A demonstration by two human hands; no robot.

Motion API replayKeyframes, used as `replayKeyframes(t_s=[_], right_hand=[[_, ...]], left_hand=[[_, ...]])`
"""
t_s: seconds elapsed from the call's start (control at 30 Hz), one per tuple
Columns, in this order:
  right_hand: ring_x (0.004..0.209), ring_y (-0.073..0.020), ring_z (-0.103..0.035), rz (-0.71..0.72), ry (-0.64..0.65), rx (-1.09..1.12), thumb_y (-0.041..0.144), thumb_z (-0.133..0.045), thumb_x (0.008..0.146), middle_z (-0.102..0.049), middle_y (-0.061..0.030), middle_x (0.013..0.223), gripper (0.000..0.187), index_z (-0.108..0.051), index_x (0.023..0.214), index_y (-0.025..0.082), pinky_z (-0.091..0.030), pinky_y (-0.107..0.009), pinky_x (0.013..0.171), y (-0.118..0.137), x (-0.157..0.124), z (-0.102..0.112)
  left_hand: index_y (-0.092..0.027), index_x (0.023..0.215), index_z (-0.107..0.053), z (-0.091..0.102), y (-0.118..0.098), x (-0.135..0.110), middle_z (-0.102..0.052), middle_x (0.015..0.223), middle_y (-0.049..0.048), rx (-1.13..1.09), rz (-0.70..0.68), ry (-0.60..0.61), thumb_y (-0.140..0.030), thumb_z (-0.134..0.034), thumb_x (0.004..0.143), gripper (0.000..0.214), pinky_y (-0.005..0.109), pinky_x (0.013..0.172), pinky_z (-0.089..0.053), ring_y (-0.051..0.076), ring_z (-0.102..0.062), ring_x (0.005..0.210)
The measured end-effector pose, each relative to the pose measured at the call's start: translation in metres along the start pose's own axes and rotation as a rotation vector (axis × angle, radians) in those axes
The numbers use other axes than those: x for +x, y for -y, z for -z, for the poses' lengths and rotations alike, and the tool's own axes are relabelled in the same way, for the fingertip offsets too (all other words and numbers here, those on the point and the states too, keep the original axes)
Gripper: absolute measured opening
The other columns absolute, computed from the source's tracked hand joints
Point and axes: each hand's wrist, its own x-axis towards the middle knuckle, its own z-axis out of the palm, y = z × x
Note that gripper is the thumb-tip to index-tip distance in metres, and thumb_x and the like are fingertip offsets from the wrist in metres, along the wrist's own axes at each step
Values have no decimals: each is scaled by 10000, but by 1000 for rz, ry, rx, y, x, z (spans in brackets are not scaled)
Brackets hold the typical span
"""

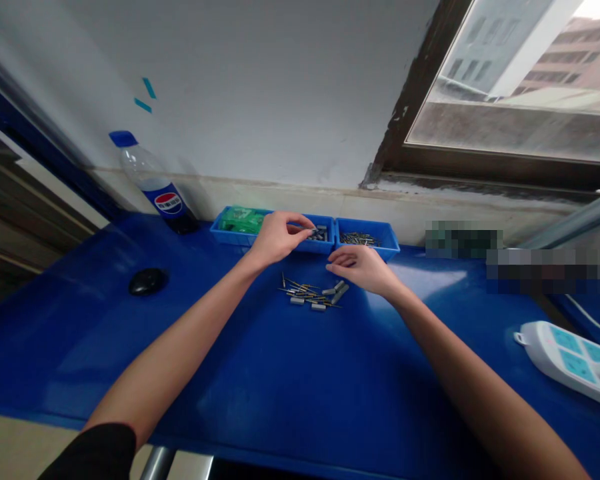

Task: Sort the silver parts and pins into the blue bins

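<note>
My left hand [280, 237] reaches over the left blue bin [275, 243], its thumb and fingertips pinched together. Whatever lies between those fingertips is too small to make out. Small grey blocks [321, 233] sit in that bin just beyond them. My right hand [363, 268] hovers in front of the right blue bin [390, 243], fingers loosely bent and slightly apart, with nothing visible in them. That bin contains many thin metal pins [360, 239]. Below my hands, a loose pile of thin metal rods [303, 292] lies on the table among several grey blocks [319, 307].
Green plastic packaging [240, 220] fills the left bin's other end. A cola bottle [165, 200] stands by the wall, and a black mouse [147, 281] lies left on the blue table [260, 387]. At right is a white power strip [570, 360].
</note>
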Motion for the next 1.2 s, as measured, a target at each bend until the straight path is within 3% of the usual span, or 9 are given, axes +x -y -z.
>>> replayKeyframes(t_s=[0.1, 0.2, 0.33, 0.53, 0.9, 1.2], right_hand=[[809, -231, -702, 89, 39, -391, 433, -842, 761, -776, -84, 948, 350, -781, 1008, 193, -521, -361, 733, 5, -7, 2], [839, -236, -689, 79, 63, -540, 498, -856, 745, -760, -92, 1024, 440, -778, 1070, 212, -486, -347, 702, 9, -12, -1], [801, -207, -682, 66, 85, -531, 450, -840, 775, -756, -81, 992, 377, -780, 1054, 203, -478, -325, 691, 9, -12, -6], [759, -198, -693, 33, 69, -494, 259, -778, 813, -758, -63, 842, 213, -784, 1009, 175, -491, -300, 680, 8, -8, -8], [765, -212, -715, 55, 153, -561, 168, -752, 785, -784, -71, 864, 252, -822, 1027, 188, -497, -303, 697, 15, -11, 4], [775, -216, -732, 12, 7, -489, 146, -733, 747, -785, -65, 834, 210, -814, 940, 173, -516, -294, 691, 1, -4, -8]], left_hand=[[-159, 1032, -814, 0, 2, 1, -817, 1043, 109, 31, 0, -49, -224, -715, 850, 217, 341, 844, -623, 223, -783, 903], [-157, 1002, -817, -2, 3, 1, -820, 1019, 107, 44, -28, -16, -228, -703, 862, 195, 329, 820, -621, 215, -783, 881], [-154, 938, -814, -6, 1, 0, -822, 962, 98, 52, -67, 61, -236, -694, 869, 161, 315, 797, -620, 195, -775, 823], [-154, 929, -812, -7, -1, -1, -823, 935, 92, 67, -85, 85, -235, -682, 866, 165, 302, 763, -619, 186, -771, 781], [-165, 915, -809, -7, 1, 0, -825, 907, 70, 87, -111, 115, -208, -678, 850, 153, 296, 747, -613, 188, -773, 772], [-172, 927, -816, -9, -2, -2, -825, 920, 71, 82, -123, 151, -235, -688, 855, 159, 290, 742, -598, 182, -767, 770]])
